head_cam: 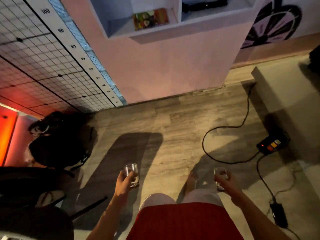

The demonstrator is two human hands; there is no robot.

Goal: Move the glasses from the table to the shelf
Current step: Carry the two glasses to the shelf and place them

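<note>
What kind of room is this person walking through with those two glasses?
Probably a lived-in home room, maybe a play or study corner. A pink built-in shelf holds a colourful book, a height chart runs up the wall, and a power strip lies on the wood-look floor.

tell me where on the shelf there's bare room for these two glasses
In the left cubby, the floor left of the colourful box is bare. The right cubby is crowded at the back by a dark object, with a bare strip along its front edge. Each hand holds a glass.
</note>
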